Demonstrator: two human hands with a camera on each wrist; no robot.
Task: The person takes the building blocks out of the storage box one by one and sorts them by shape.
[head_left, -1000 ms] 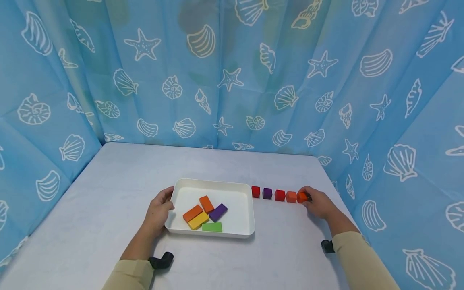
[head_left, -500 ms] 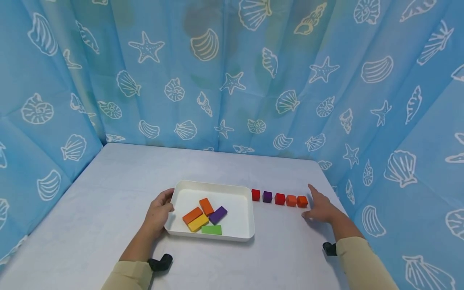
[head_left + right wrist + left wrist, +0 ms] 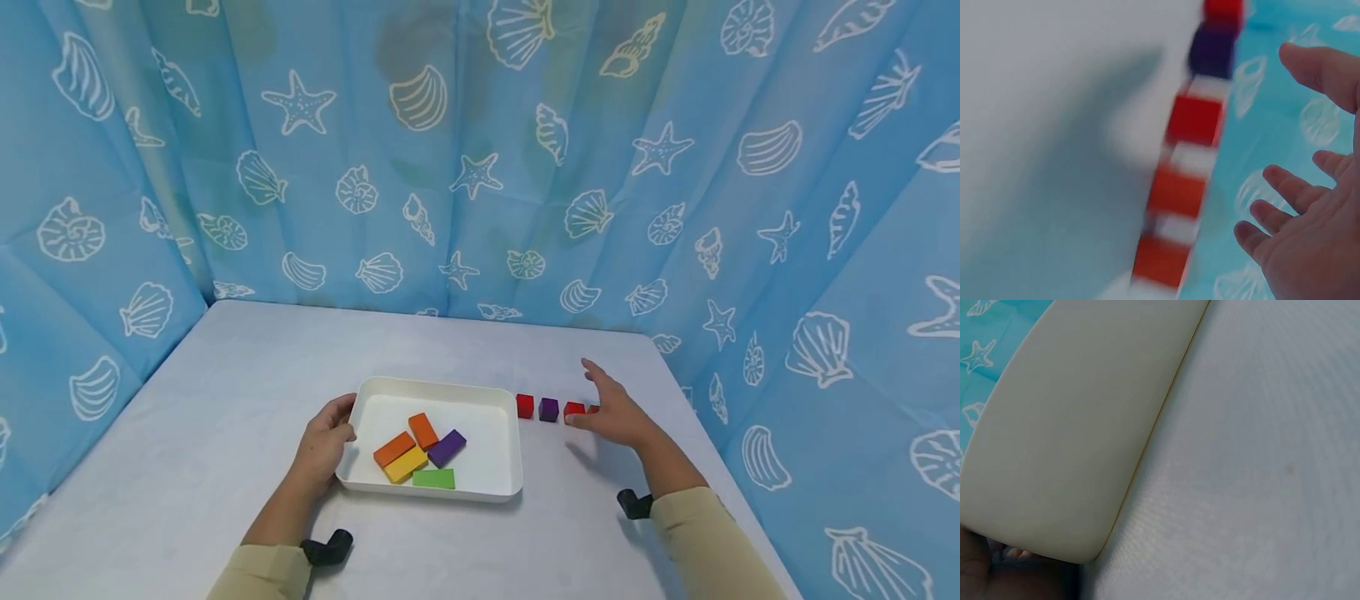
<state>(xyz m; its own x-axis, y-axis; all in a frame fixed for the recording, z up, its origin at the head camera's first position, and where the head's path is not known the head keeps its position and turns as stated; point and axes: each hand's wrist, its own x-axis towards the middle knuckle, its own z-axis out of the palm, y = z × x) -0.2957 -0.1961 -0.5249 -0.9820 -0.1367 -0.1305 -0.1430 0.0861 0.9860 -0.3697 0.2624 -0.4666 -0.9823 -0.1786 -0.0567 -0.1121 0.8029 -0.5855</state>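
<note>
A shallow white tray (image 3: 495,433) holds several wooden blocks: two orange, one yellow (image 3: 406,465), one purple (image 3: 447,448) and one green (image 3: 433,479). My left hand (image 3: 322,442) grips the tray's left edge; in the left wrist view the tray's outer wall (image 3: 1079,425) hides most of that hand. To the right of the tray runs a row of small cubes, including a red cube (image 3: 525,407), a purple cube (image 3: 549,409) and an orange cube (image 3: 1175,190). My right hand (image 3: 618,415) is spread above the row's right end, holding nothing, and covers part of it in the head view.
A white cloth-covered table (image 3: 300,350) lies under everything. Blue curtains (image 3: 450,167) with white shell prints stand around its back and sides. Black wrist devices (image 3: 328,548) are strapped at both sleeves.
My right hand has let go of the orange cube at the row's right end, lifted off, and moved left over the row. My left hand and the tray have stayed in place.
</note>
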